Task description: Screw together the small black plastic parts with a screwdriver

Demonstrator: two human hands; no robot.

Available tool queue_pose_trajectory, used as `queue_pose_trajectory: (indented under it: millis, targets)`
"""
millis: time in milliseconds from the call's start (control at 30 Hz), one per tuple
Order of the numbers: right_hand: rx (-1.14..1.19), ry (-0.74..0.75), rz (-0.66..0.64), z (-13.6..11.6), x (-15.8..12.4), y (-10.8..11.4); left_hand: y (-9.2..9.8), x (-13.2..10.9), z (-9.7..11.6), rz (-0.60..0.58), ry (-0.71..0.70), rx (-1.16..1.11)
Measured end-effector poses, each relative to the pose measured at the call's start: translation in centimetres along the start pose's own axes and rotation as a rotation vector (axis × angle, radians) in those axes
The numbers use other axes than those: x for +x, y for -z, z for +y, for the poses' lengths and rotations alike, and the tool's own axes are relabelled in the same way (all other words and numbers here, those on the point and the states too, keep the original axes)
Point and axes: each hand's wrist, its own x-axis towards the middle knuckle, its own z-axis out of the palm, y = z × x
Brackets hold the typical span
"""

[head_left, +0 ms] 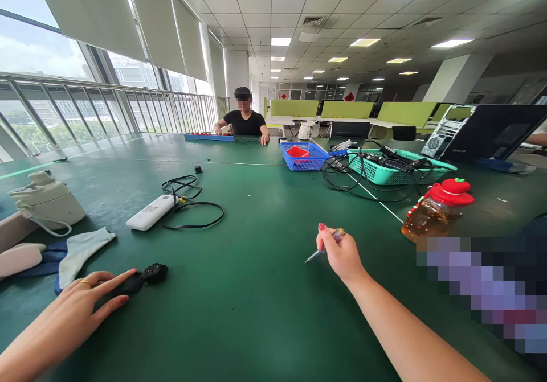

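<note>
At the lower left, my left hand (88,305) lies over a black, strap-like object (154,274) with a lumpy end. Its fingers are stretched out and spread, index finger and thumb on either side of the object, and part of the object is hidden under the palm. On the right, my right hand (341,252) is closed around a slim pen (316,254). The pen's pointed end slants down to the left near the green tabletop (239,325), and a brownish-gold end sticks out above the fingers.
A white power bank (152,212) with a black cable lies ahead. Left are a blue-and-white glove (85,251) and beige bottle (47,200). Right stand a red-lidded jar (436,217), teal basket (376,172) and blue basket (303,163). A person (245,121) sits across.
</note>
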Motion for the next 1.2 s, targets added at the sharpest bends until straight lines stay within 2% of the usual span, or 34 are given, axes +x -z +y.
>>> queue_pose_trajectory:
  millis: [167,267,333,433,533,633,767,967,1200]
  targets:
    - [0.016,0.013,-0.006,0.0,-0.1,0.0,-0.4,-0.8,-1.8,0.027,0.005,-0.063]
    - [0.016,0.006,-0.01,-0.1,-0.1,0.1,-0.2,-1.3,-1.7,0.02,0.075,-0.064]
    - [0.014,-0.009,-0.006,-0.2,-0.1,0.1,0.7,-1.6,-0.5,0.009,0.148,-0.061]
    - [0.013,-0.011,-0.009,-0.3,-0.2,0.1,2.4,-1.6,3.2,0.049,0.203,-0.046]
    - [0.014,0.004,-0.016,-0.4,-0.2,0.0,3.6,-0.8,6.9,0.114,0.109,-0.05]
    - [0.01,0.018,-0.009,-0.4,-0.3,0.0,3.4,0.5,8.6,0.102,0.018,-0.058]
    - [0.004,0.033,-0.008,-0.4,-0.3,0.1,2.4,1.7,8.1,0.091,-0.053,-0.065]
    - [0.005,0.031,-0.013,-0.3,-0.3,0.1,2.1,1.8,7.6,0.075,-0.097,-0.068]
    - [0.023,0.018,-0.028,-0.5,-0.3,0.1,1.7,2.2,7.5,-0.025,-0.103,-0.083]
